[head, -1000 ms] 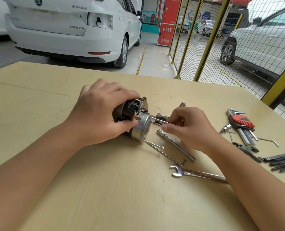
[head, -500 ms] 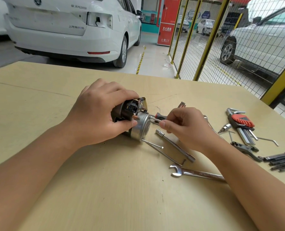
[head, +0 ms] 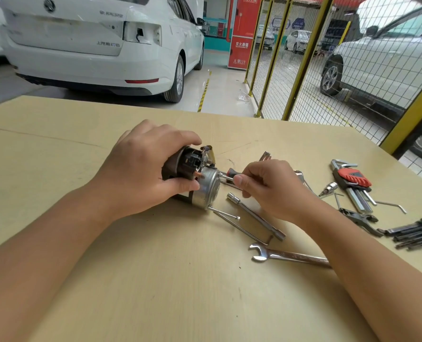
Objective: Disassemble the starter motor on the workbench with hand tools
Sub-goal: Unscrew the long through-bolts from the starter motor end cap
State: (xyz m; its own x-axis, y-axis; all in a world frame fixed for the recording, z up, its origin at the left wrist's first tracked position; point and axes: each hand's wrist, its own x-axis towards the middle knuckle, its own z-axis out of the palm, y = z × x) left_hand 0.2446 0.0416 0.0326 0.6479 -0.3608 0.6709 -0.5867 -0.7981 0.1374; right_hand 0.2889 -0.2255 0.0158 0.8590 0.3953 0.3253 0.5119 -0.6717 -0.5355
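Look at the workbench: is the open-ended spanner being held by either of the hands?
No. The spanner lies loose on the workbench, while the left hand grips the starter motor and the right hand holds a screwdriver.

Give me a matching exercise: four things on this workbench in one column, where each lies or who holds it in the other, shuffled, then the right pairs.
Things:
1. starter motor
2. screwdriver
3. combination wrench
4. red hex key set

Places:
A. lies on the bench under the right forearm
B. held by the right hand, tip at the motor's end cap
C. gripped by the left hand
D. lies at the right side of the bench, beyond the right hand

Pairs: 1-C, 2-B, 3-A, 4-D
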